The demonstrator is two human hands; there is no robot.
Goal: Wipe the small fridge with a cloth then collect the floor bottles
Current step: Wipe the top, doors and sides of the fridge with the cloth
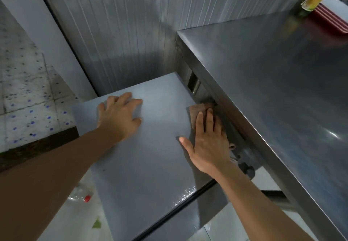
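Atop the small fridge the right hand presses the cloth flat under straight fingers at the edge by the steel desk, left hand splayed bracing; best keep even pressure, overlap strokes, with a floor bottle waiting below left.

A ribbed metal wall is seen at twelve o'clock, a steel counter at three, speckled tiles at nine.

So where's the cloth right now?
The cloth lies flat on the right side of the small fridge top, pressed under the right hand, close against the steel table edge.
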